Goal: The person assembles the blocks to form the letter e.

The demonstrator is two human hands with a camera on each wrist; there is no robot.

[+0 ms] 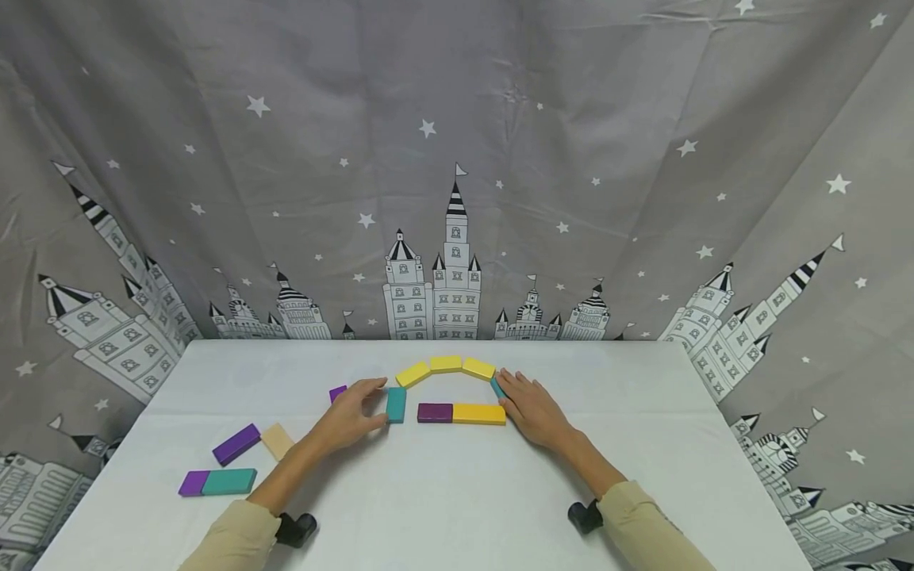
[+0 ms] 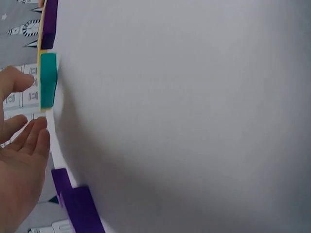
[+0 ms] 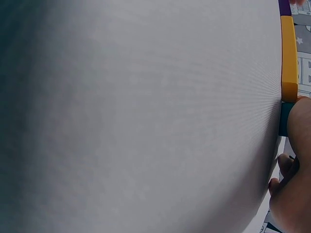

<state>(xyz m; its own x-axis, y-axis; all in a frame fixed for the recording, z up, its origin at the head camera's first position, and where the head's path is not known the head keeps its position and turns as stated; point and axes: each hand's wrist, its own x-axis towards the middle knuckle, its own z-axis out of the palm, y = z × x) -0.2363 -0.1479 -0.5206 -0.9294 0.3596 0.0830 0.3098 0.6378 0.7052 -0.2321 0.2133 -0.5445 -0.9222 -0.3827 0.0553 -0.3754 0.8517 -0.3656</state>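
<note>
In the head view my left hand [image 1: 348,416] is beside an upright-lying teal block [image 1: 396,404], thumb and fingers apart around its left side. The left wrist view shows a gap between those fingers and the teal block [image 2: 48,80]. My right hand [image 1: 537,412] holds another teal block [image 1: 497,387] between thumb and index finger, covering much of it. Three yellow blocks [image 1: 446,364] form an arch between the two teal ones. Beneath the arch, a dark purple block [image 1: 435,412] lies end to end with an orange-yellow block [image 1: 479,414].
At the left of the white table [image 1: 428,507] lie a purple block [image 1: 236,444] touching a beige block [image 1: 277,441], and a purple block [image 1: 193,483] against a green block [image 1: 229,481]. Another purple block [image 1: 338,392] is partly hidden behind my left hand. A grey castle-print curtain [image 1: 457,119] hangs behind.
</note>
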